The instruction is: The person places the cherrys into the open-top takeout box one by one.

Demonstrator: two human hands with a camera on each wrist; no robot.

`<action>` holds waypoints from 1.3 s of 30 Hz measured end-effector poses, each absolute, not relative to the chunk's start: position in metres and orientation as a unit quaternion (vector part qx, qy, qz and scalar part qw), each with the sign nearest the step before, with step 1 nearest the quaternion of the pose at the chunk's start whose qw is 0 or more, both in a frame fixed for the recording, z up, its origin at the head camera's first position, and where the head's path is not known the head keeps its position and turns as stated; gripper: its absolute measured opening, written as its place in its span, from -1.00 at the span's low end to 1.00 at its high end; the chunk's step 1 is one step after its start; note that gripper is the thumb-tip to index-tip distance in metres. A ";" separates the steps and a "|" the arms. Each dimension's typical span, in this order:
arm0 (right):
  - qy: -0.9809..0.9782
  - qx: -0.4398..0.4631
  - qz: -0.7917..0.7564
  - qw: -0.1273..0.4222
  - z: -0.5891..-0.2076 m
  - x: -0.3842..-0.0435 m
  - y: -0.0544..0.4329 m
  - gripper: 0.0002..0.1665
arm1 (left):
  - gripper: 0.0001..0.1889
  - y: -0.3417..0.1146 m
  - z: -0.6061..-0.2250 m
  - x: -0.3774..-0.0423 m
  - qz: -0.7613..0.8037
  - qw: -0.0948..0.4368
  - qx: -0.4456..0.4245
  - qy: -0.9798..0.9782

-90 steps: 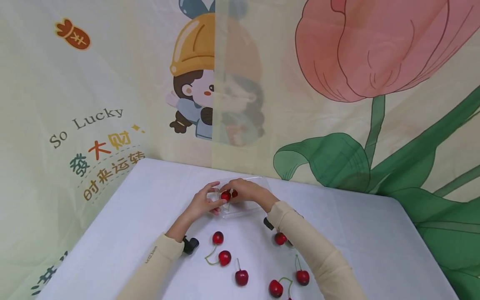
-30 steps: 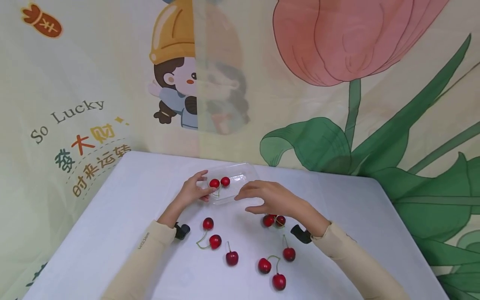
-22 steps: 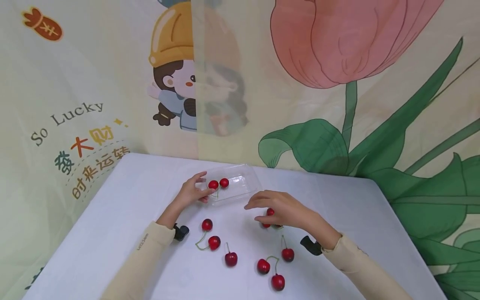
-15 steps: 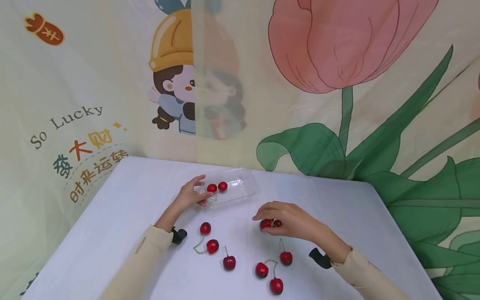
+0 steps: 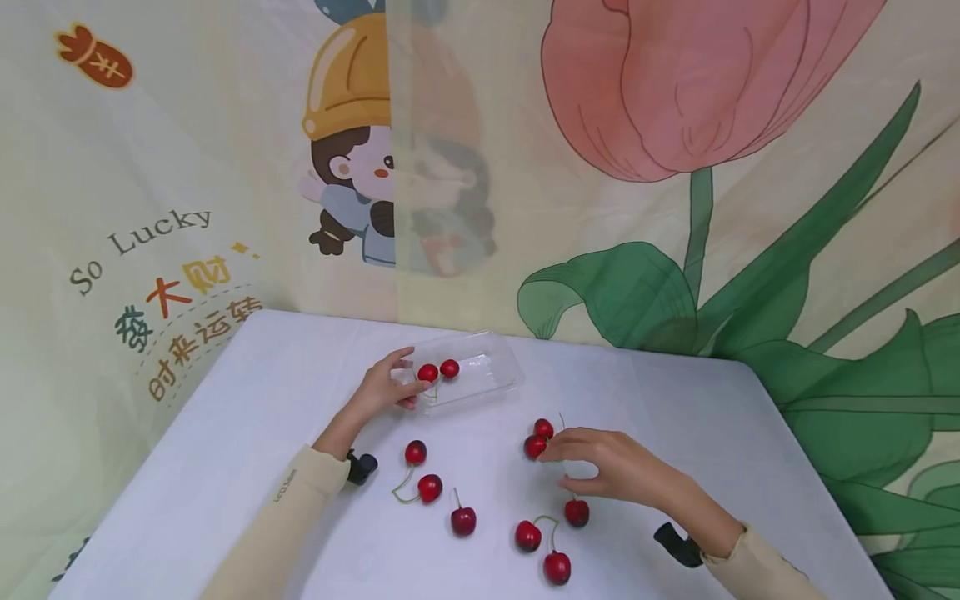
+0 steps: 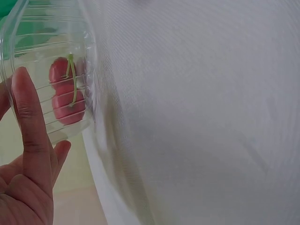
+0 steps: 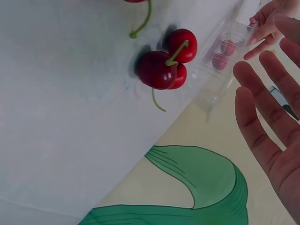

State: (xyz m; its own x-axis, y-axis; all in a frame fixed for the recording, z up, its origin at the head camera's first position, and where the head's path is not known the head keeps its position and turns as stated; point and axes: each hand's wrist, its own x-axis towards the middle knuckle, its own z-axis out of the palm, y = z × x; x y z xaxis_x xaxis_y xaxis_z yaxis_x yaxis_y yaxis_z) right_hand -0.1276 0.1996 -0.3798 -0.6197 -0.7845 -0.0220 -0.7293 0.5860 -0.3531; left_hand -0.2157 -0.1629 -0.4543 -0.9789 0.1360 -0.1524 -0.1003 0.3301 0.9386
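A clear plastic box (image 5: 480,375) lies near the table's back edge with two red cherries (image 5: 438,370) joined by green stems inside its left end. My left hand (image 5: 381,388) holds the box's left end, thumb along the near wall and fingers at the far side. Through the plastic, the left wrist view shows the cherry pair (image 6: 68,101). My right hand (image 5: 611,467) hovers with spread fingers beside a cluster of cherries (image 5: 536,447), partly covering it. In the right wrist view the palm and fingers (image 7: 262,136) show, apart from the clustered cherries (image 7: 157,70).
Toward the front left lie a stemmed cherry pair (image 5: 430,489) and a single cherry (image 5: 463,521). At the front right are another joined pair (image 5: 528,536) and a single cherry (image 5: 577,512). A printed cloth (image 5: 465,300) hangs behind the white table (image 5: 300,367).
My right hand has left the box, where the cherry pair now lies uncovered, and moved right and nearer to the cherry cluster. My left hand stays at the box's left end.
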 end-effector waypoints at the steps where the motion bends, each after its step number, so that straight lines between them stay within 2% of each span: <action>1: 0.888 -0.424 -0.157 0.089 -0.381 -0.127 0.202 -0.58 | -0.15 -0.162 -0.454 -0.216 0.579 0.102 0.012 0.809; 13: 0.892 -0.384 -0.193 0.144 -0.396 -0.118 0.222 -0.63 | -0.15 -0.162 -0.453 -0.220 0.566 0.102 0.013 0.818; 39: 0.884 -0.387 -0.175 0.197 -0.433 -0.110 0.227 -0.69 | -0.17 -0.162 -0.453 -0.217 0.556 0.107 0.008 0.824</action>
